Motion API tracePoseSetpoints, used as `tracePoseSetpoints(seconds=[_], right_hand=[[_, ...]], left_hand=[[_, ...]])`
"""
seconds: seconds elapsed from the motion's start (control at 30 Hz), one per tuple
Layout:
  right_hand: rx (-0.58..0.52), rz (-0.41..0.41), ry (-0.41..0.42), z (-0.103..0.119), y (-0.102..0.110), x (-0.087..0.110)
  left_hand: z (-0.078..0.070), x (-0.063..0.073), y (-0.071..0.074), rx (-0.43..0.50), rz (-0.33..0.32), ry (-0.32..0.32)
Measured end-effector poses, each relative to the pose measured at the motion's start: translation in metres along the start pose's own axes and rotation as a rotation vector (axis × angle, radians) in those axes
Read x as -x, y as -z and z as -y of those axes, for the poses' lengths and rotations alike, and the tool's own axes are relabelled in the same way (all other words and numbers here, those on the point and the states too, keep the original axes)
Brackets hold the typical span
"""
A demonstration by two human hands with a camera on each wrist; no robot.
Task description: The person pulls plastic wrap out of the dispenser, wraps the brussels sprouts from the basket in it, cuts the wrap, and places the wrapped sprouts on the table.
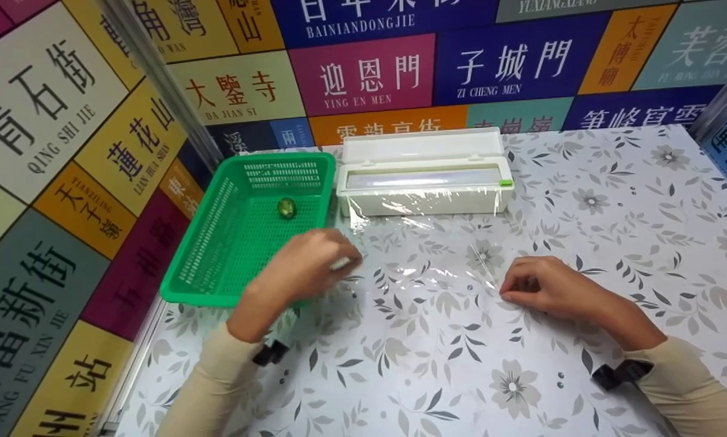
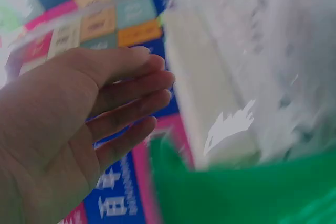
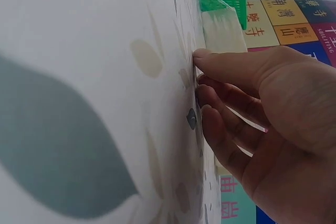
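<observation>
A sheet of clear plastic wrap (image 1: 424, 261) runs from a white wrap dispenser (image 1: 424, 203), lid up, down over the patterned tabletop. My right hand (image 1: 548, 288) pinches the sheet's near right corner between thumb and index finger, low at the table. My left hand (image 1: 317, 261) hovers by the sheet's left side, near the right rim of a green plastic basket (image 1: 178, 291). In the left wrist view, the fingers of that left hand (image 2: 105, 98) are loosely bent, with nothing visible in them. A small round green item (image 1: 286, 208) lies in the basket.
A small green slider (image 1: 506, 182) sits at the dispenser's right end. Colourful panels with lettering (image 1: 363, 73) stand behind and to the left of the table. The flower-patterned table surface (image 1: 588, 255) stretches right of the dispenser.
</observation>
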State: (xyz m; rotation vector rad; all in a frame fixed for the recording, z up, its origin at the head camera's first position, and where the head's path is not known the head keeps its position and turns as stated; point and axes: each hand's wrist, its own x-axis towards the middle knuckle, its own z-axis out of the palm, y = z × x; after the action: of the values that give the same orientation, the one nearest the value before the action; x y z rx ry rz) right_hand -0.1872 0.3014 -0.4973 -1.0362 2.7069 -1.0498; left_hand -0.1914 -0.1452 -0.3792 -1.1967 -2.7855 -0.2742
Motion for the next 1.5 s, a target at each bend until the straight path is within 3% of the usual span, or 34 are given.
tracePoseSetpoints(seconds=[0.13, 0.23, 0.5, 0.77, 0.97, 1.17, 1.27, 1.5], right_hand=[[-0.009, 0.016, -0.035, 0.0, 0.001, 0.0], [-0.018, 0.029, -0.061, -0.001, 0.002, 0.0], [-0.022, 0.038, -0.07, -0.004, 0.001, 0.001], [-0.024, 0.012, -0.011, 0.0, 0.002, 0.002], [-0.043, 0.027, -0.023, 0.001, 0.002, 0.002], [-0.062, 0.041, -0.055, 0.001, 0.001, 0.002], [-0.069, 0.055, -0.072, 0.001, 0.002, 0.002], [-0.076, 0.064, -0.095, 0.0, 0.003, 0.003]], left_hand=[[0.032, -0.003, 0.025, 0.061, -0.073, 0.12], [0.058, -0.005, 0.033, 0.069, -0.149, 0.21], [0.106, -0.011, 0.033, 0.113, -0.293, 0.351], [0.133, -0.023, 0.029, 0.169, -0.35, 0.478], [0.147, -0.034, 0.02, 0.162, -0.291, 0.575], [0.16, -0.035, 0.004, 0.194, -0.181, 0.657], [0.165, -0.034, -0.003, 0.218, -0.106, 0.685], [0.173, -0.034, -0.016, 0.268, 0.134, 0.72]])
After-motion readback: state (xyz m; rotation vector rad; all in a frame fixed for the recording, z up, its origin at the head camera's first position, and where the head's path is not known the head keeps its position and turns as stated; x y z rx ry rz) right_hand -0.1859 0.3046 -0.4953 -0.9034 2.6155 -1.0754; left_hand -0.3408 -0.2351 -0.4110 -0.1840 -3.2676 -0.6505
